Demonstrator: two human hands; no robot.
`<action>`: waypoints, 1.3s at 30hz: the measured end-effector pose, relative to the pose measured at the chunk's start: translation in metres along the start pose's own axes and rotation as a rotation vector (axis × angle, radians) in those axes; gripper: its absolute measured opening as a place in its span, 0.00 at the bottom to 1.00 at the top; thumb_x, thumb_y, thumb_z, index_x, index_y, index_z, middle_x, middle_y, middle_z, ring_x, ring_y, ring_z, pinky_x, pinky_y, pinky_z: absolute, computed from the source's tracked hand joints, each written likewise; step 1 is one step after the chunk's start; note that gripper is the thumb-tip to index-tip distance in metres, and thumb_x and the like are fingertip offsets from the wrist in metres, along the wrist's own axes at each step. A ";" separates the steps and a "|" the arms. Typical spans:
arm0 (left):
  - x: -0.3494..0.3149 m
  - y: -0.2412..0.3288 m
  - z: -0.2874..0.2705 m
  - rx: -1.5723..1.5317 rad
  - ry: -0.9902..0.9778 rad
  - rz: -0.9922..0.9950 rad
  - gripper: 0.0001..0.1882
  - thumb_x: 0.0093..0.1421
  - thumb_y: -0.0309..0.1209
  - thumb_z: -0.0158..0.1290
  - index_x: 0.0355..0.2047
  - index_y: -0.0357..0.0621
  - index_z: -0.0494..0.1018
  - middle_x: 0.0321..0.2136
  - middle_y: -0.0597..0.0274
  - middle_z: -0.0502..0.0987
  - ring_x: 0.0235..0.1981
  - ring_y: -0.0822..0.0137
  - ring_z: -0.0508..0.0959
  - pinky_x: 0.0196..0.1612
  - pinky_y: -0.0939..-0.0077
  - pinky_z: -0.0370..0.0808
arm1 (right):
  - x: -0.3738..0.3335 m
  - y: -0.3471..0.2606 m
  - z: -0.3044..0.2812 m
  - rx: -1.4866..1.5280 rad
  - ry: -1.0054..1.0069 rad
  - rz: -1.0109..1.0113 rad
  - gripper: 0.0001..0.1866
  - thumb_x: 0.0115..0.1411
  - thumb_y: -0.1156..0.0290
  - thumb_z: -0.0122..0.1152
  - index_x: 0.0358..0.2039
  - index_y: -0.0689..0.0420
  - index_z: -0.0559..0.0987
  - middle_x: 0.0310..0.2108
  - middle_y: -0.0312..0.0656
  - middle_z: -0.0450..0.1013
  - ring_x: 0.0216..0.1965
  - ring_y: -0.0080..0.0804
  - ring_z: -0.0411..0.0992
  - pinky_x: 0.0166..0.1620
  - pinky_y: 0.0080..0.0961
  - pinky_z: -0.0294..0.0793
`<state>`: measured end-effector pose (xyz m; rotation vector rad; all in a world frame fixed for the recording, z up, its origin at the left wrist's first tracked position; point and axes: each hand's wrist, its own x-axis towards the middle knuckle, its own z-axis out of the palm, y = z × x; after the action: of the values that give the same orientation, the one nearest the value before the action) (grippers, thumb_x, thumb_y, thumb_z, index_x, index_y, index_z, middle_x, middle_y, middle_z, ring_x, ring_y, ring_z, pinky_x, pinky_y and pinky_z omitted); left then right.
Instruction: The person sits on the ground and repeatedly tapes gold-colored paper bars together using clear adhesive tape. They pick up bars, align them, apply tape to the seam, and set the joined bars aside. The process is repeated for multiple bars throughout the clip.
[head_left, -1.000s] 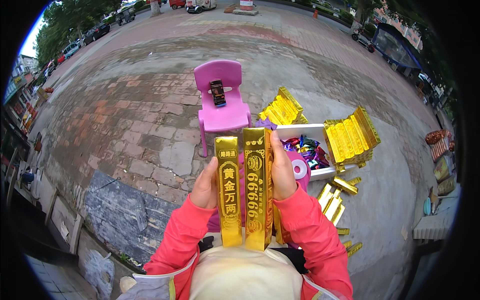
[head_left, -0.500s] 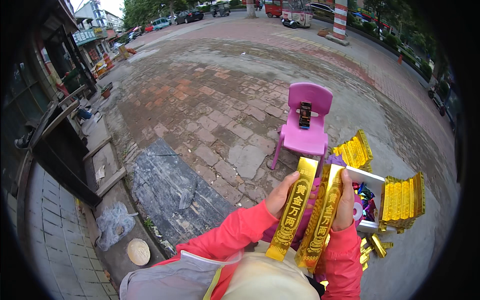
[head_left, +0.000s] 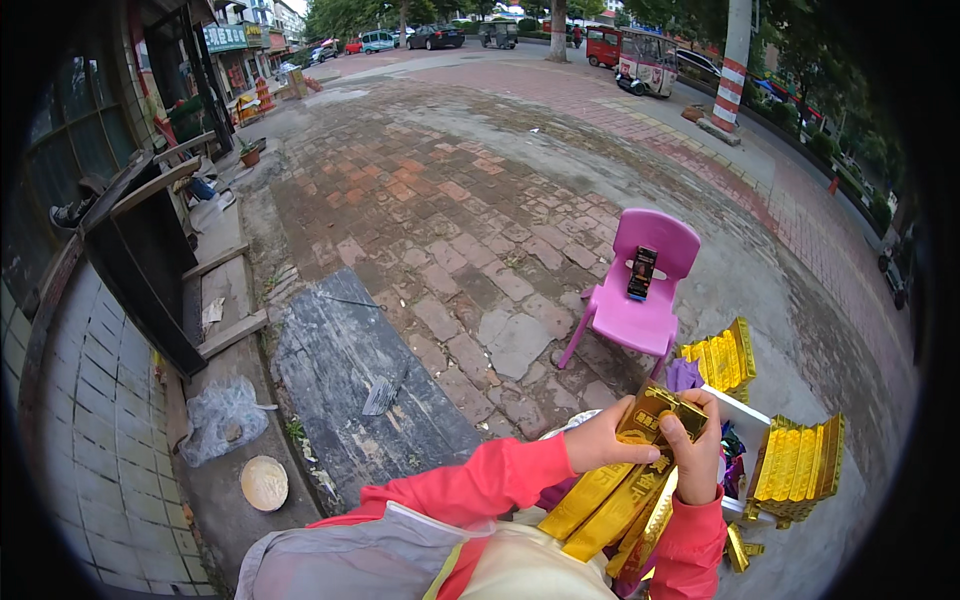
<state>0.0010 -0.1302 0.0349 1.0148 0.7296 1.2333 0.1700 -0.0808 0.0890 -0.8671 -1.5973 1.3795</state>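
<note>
From where I stand, the person's left hand (head_left: 603, 440) and right hand (head_left: 697, 455) are together at the upper ends of two long, narrow gold foil boxes (head_left: 622, 505), held side by side. The left fingers grasp the boxes from the left, thumb laid across the near faces; how far they wrap behind I cannot tell. The right fingers are bent over the top ends, thumb pressed near the upper edge. The boxes slant down toward the lap of the person's pale yellow apron (head_left: 530, 575). Beyond the hands stands a pink plastic chair (head_left: 632, 318), carrying a black rectangular object (head_left: 642, 274) propped at its backrest. Right of the hands is a white open-topped box (head_left: 742, 409) containing shiny multicoloured foil (head_left: 733, 462). A row of upright gold boxes (head_left: 795, 468) stands at its right side; a second gold row (head_left: 722, 360) is near the chair, with purple crumpled material (head_left: 684, 375) just beside it. On the ground at left are a dark grey weathered board (head_left: 365, 375), a clear plastic bag (head_left: 222, 422) and a round pale-filled bowl (head_left: 264, 483).
</note>
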 end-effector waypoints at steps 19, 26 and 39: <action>-0.016 0.001 0.021 0.154 -0.039 0.066 0.51 0.59 0.34 0.66 0.72 0.38 0.44 0.62 0.53 0.65 0.62 0.64 0.67 0.65 0.67 0.66 | -0.010 -0.025 -0.023 -0.186 -0.026 -0.101 0.17 0.61 0.73 0.67 0.50 0.65 0.80 0.44 0.40 0.78 0.46 0.25 0.74 0.52 0.23 0.72; -0.021 0.009 0.020 0.562 -0.163 0.383 0.56 0.62 0.32 0.62 0.75 0.39 0.31 0.76 0.48 0.40 0.75 0.61 0.47 0.74 0.66 0.49 | -0.001 -0.032 -0.041 -0.159 0.075 -0.148 0.16 0.65 0.70 0.65 0.50 0.66 0.81 0.44 0.41 0.79 0.45 0.24 0.74 0.52 0.22 0.72; -0.021 0.003 0.033 0.441 -0.204 0.421 0.57 0.61 0.28 0.62 0.75 0.38 0.30 0.75 0.50 0.39 0.75 0.63 0.45 0.74 0.67 0.47 | -0.010 -0.038 -0.034 -0.084 0.146 -0.193 0.16 0.66 0.71 0.62 0.51 0.67 0.81 0.47 0.43 0.79 0.47 0.26 0.75 0.53 0.24 0.72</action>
<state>0.0248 -0.1578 0.0495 1.6980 0.6602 1.3251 0.2058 -0.0819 0.1262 -0.8205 -1.5900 1.0969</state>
